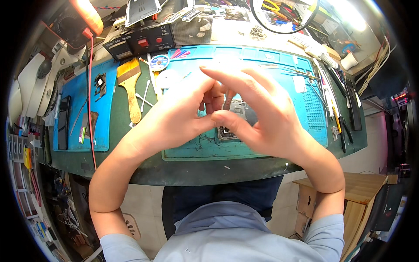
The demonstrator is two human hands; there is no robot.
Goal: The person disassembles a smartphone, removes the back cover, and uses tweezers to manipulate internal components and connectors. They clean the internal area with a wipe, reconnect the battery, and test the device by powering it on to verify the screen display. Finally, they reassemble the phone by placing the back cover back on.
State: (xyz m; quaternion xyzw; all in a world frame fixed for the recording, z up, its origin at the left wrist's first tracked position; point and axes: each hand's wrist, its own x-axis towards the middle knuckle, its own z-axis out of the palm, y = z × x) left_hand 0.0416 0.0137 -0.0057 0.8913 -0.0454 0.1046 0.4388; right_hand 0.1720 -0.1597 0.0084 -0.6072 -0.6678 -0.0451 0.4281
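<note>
- Left hand (185,109): half-curled, grip unclear.
- Right hand (270,111): arched, hold unclear.
- Phone (249,114), left hand's three o'clock: slipping fingers could scratch it.

Near the centre are two bare hands, one left hand (181,111) and one right hand (273,113), with one opened phone (251,115). Two blue work mats show, one central mat (196,149) and one side mat (77,89) toward nine o'clock, where one black smartphone (64,124) lies. One wooden-handled brush (131,94) and two cotton swabs (145,97) lie toward ten; one spool (159,63) toward eleven.
</note>
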